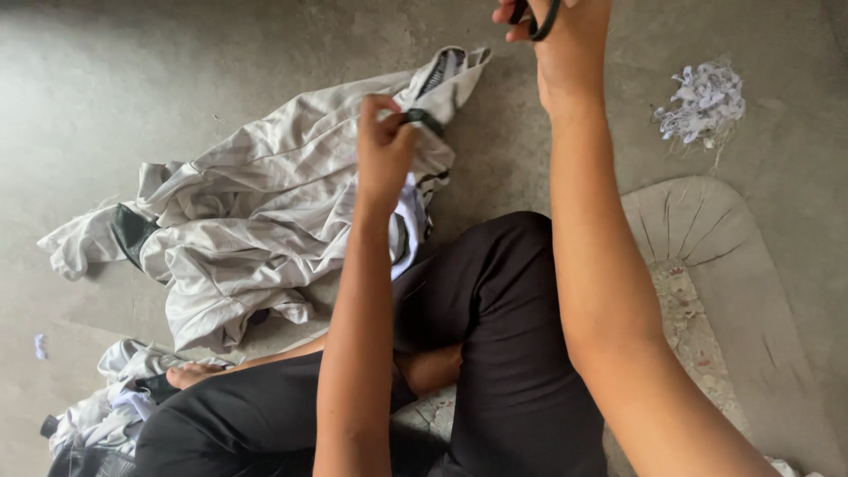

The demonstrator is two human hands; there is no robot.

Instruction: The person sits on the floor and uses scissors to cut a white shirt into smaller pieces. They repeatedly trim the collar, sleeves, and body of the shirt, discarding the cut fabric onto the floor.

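Note:
My left hand (384, 150) is raised over the floor, its fingers pinched on a small black piece at the edge of a light grey garment (256, 221) that lies crumpled in front of me. My right hand (565, 40) is at the top of the view, closed on the black handles of scissors (539, 19); the blades are out of view. I sit cross-legged in black trousers (495, 353), one bare foot (190, 375) showing at the left.
A small heap of white cloth scraps (702, 102) lies on the grey concrete floor (132, 79) at upper right. A worn pale cushion (733, 291) is under me at right. More crumpled pale cloth (115, 406) lies at lower left.

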